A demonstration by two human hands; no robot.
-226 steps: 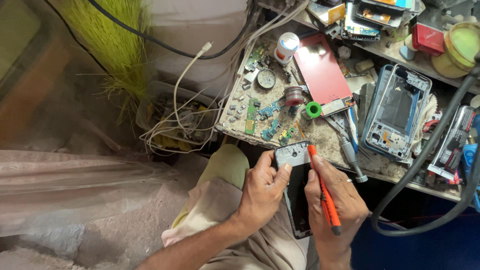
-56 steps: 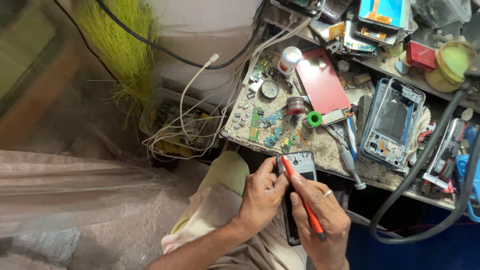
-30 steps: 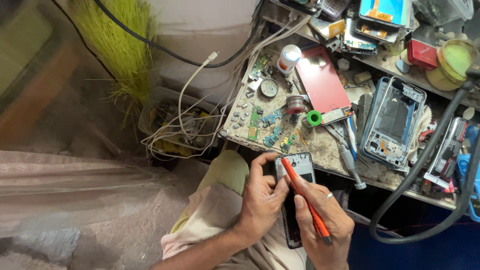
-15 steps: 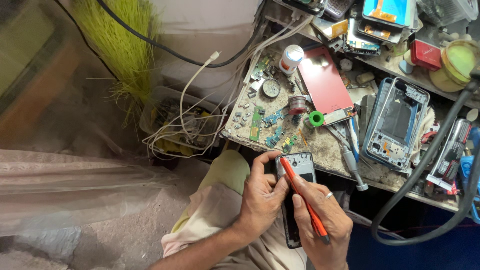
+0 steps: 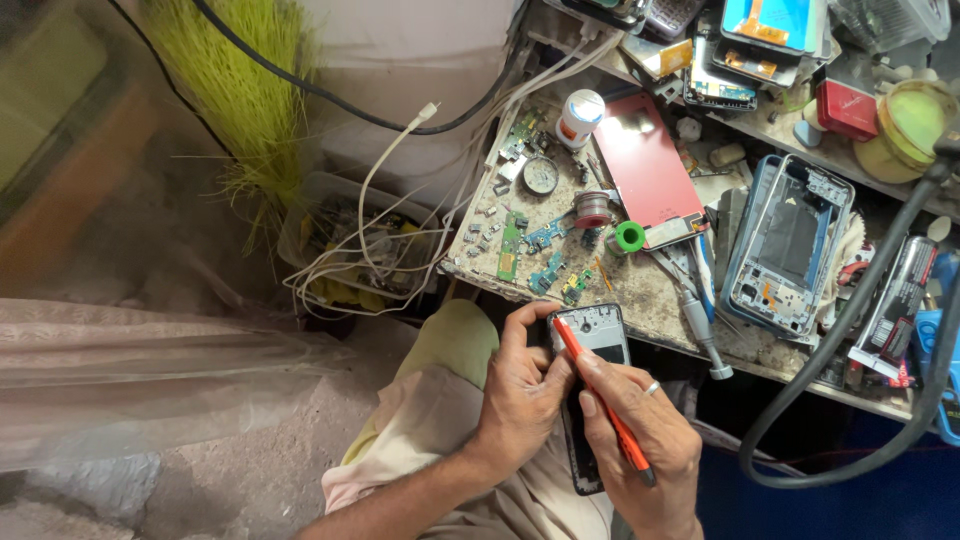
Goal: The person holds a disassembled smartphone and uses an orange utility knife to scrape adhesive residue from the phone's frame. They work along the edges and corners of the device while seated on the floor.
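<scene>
Phone (image 5: 592, 352), left hand (image 5: 520, 385), orange screwdriver (image 5: 598, 402), right hand (image 5: 640, 445)

A cluttered, stained desk (image 5: 640, 285) carries small green circuit boards (image 5: 512, 250), a red phone back panel (image 5: 648, 170), a white bottle (image 5: 579, 118), a green tape roll (image 5: 629, 237), a solder spool (image 5: 592, 208), a screwdriver (image 5: 703, 335) and a blue phone frame (image 5: 785, 245).
</scene>
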